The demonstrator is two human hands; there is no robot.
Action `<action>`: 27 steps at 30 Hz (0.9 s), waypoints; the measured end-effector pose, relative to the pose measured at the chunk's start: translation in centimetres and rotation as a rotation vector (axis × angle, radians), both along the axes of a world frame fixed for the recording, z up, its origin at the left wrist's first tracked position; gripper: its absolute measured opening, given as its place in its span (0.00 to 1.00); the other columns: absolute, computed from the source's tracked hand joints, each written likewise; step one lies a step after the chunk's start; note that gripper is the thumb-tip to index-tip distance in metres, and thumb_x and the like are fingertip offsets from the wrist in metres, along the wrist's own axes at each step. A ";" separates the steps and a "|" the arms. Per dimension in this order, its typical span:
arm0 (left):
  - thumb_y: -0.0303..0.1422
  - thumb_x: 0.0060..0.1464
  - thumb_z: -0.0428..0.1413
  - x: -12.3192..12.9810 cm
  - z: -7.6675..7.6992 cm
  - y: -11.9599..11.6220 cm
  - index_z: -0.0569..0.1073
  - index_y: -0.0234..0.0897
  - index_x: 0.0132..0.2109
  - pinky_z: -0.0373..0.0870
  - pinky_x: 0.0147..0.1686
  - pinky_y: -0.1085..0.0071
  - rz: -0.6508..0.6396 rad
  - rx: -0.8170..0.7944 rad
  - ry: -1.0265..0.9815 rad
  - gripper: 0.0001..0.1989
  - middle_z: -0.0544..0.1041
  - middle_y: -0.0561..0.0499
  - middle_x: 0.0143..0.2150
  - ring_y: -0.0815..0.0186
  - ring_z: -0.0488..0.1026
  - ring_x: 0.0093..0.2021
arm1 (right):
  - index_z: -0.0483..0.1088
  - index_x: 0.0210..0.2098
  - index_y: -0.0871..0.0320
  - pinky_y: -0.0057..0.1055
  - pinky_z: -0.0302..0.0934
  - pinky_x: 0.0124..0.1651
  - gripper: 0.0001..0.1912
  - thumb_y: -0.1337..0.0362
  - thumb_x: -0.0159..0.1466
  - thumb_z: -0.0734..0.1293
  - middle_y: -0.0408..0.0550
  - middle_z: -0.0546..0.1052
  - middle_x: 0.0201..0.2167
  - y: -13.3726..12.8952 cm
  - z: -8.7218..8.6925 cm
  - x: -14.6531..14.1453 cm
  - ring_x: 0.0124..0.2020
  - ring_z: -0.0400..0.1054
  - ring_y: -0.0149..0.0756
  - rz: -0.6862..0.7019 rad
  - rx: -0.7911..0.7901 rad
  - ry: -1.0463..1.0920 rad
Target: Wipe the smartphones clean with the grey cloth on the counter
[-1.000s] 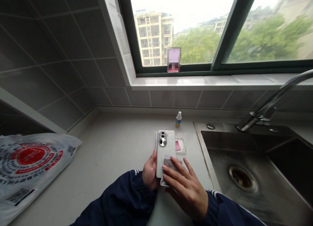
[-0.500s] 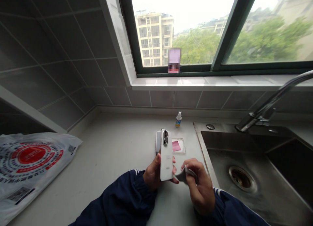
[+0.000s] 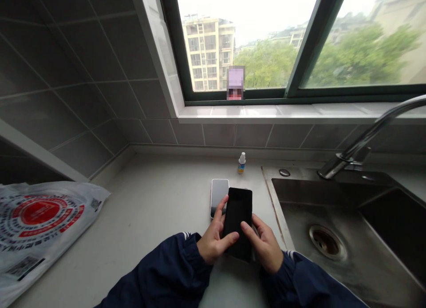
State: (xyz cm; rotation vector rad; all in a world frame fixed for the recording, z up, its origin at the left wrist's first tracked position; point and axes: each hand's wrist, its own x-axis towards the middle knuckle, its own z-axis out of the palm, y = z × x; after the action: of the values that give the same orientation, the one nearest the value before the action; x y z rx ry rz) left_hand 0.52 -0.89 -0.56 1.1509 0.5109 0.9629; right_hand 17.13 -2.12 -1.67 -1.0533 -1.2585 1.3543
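My left hand (image 3: 214, 240) and my right hand (image 3: 262, 246) hold a smartphone (image 3: 237, 223) between them, its black screen facing up. The left thumb lies across the lower screen, and the right thumb rests near its right edge. Just beyond the left fingers, a second phone or glass screen panel (image 3: 218, 197) lies flat on the counter, its surface silvery grey. A small dropper bottle (image 3: 241, 163) with a white cap stands farther back. A pale edge under my right hand may be the cloth, but I cannot tell.
A white printed plastic bag (image 3: 40, 228) lies on the counter at the left. A steel sink (image 3: 319, 237) with a drain and a curved faucet (image 3: 362, 141) occupies the right. Grey wall tiles and a window sill (image 3: 266, 112) border the counter's back.
The phone has turned over, its white back and camera replaced by the black screen. Both hands now hold it. The cloth and the clear packet with pink inside are no longer visible.
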 end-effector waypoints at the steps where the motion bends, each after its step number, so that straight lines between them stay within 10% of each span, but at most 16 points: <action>1: 0.32 0.56 0.57 0.1 0.0 0.0 0.32 0.49 0.69 0.55 0.63 0.54 0.004 -0.004 0.000 0.47 0.65 0.42 0.63 0.55 0.63 0.62 | 0.70 0.50 0.57 0.40 0.63 0.53 0.19 0.52 0.65 0.65 0.53 0.76 0.48 0.1 0.1 0.1 0.49 0.70 0.47 0.006 -0.003 0.001; 8: 0.33 0.58 0.56 0.2 0.3 0.0 0.33 0.50 0.69 0.61 0.61 0.59 0.139 -0.030 0.044 0.45 0.69 0.44 0.60 0.61 0.71 0.55 | 0.67 0.49 0.57 0.38 0.68 0.46 0.20 0.52 0.63 0.67 0.52 0.78 0.42 0.3 0.2 0.2 0.43 0.74 0.44 0.081 -0.047 0.039; 11: 0.38 0.59 0.53 0.0 0.6 -0.1 0.32 0.54 0.68 0.77 0.33 0.69 0.114 -0.104 0.118 0.42 0.72 0.44 0.54 0.70 0.77 0.29 | 0.68 0.47 0.58 0.37 0.69 0.44 0.21 0.50 0.62 0.68 0.53 0.79 0.42 0.7 -0.3 0.6 0.44 0.74 0.46 0.052 -0.059 0.040; 13: 0.42 0.60 0.51 -0.1 0.6 0.0 0.32 0.56 0.68 0.69 0.15 0.75 0.140 -0.133 0.178 0.40 0.75 0.47 0.47 0.73 0.72 0.18 | 0.68 0.47 0.59 0.38 0.70 0.43 0.22 0.49 0.62 0.67 0.54 0.79 0.41 1.3 -0.5 1.2 0.45 0.74 0.47 0.019 -0.066 0.030; 17: 0.44 0.61 0.47 -0.5 0.2 1.0 0.52 0.45 0.65 0.59 0.10 0.78 0.401 -0.007 0.372 0.27 0.74 0.54 0.32 0.74 0.66 0.12 | 0.69 0.49 0.60 0.40 0.69 0.46 0.26 0.46 0.61 0.67 0.56 0.79 0.43 2.6 -0.8 2.8 0.46 0.74 0.49 -0.069 -0.057 -0.024; 20: 0.41 0.61 0.48 -1.3 -0.1 2.2 0.70 0.38 0.48 0.62 0.15 0.79 0.612 0.112 0.494 0.15 0.73 0.54 0.28 0.76 0.66 0.17 | 0.72 0.50 0.60 0.38 0.68 0.50 0.28 0.45 0.58 0.69 0.54 0.78 0.46 3.5 -1.1 3.7 0.49 0.72 0.48 -0.148 -0.036 -0.103; 27: 0.33 0.53 0.56 -2.5 -0.7 3.5 0.73 0.41 0.47 0.70 0.30 0.77 0.782 0.209 0.612 0.13 0.71 0.47 0.48 0.67 0.70 0.43 | 0.70 0.55 0.65 0.31 0.68 0.33 0.35 0.45 0.58 0.67 0.52 0.81 0.33 3.8 -1.9 4.0 0.29 0.75 0.39 -0.251 -0.013 -0.358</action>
State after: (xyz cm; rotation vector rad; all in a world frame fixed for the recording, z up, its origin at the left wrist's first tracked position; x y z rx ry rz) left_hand -2.02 2.64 -1.27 1.4710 1.4542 1.3385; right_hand 21.09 1.72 -3.55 -1.4569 -1.3203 1.0124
